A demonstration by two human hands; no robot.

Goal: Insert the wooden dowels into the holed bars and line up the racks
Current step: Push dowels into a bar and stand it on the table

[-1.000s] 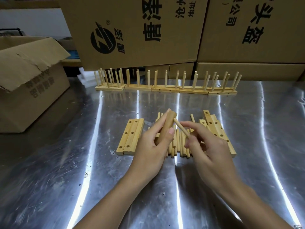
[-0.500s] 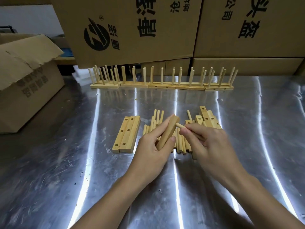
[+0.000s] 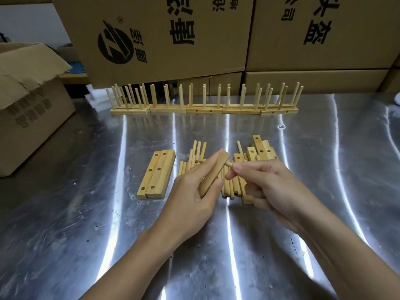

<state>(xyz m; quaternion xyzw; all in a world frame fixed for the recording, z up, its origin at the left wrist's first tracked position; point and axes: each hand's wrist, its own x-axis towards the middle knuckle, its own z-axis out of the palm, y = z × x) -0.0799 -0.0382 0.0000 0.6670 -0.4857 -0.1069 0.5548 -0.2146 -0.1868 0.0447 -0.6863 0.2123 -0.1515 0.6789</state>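
Head view: a shiny metal table (image 3: 65, 213) is seen from above.
Boxes: printed cardboard boxes (image 3: 164, 35) are stacked along the far edge; an open box (image 3: 32, 118) is set at the left.
Racks: finished racks (image 3: 205, 109), dowels upright, are lined end to end in front of the stacked boxes.
Left hand (image 3: 190, 198): curled round a bar (image 3: 213, 176), which is held tilted above the pile.
Right hand (image 3: 272, 191): fingers curled; a dowel (image 3: 229, 164) is pinched at the fingertips, its end set against the bar's upper part.
Spare bars: a few (image 3: 157, 174) are laid side by side left of the pile; more (image 3: 262, 148) are heaped at its right.
Loose dowels (image 3: 194, 156): piled flat mid-table, beneath the hands.
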